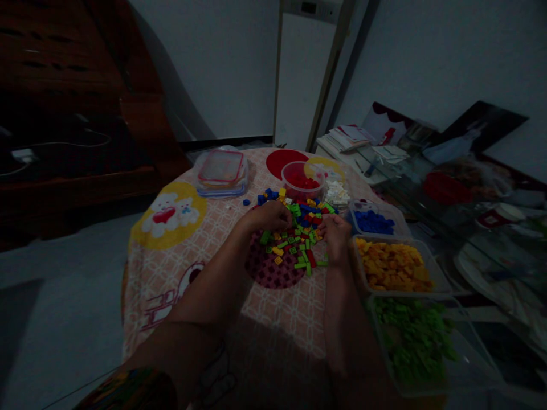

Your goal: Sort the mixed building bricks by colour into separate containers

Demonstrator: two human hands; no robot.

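A mixed pile of small toy building bricks [293, 249] in green, blue, yellow and red lies on the patterned tablecloth. At its left side is my left hand [271, 215], fingers curled down among the bricks; whatever is between the fingertips is hidden. My right hand [337, 229] is at the pile's right edge with thumb and fingers drawn together, and the picture is too dark to tell what is in them. Just beyond the pile stands a round clear tub [302, 193] with red bricks. White bricks [337, 195] are heaped beside that tub.
Along the table's right edge stand clear boxes of blue bricks [374, 222], yellow bricks [393, 266] and green bricks [412, 336]. Stacked lidded containers [221, 171] sit at the back left. A glass-topped side table [410, 182] with papers and other items adjoins on the right.
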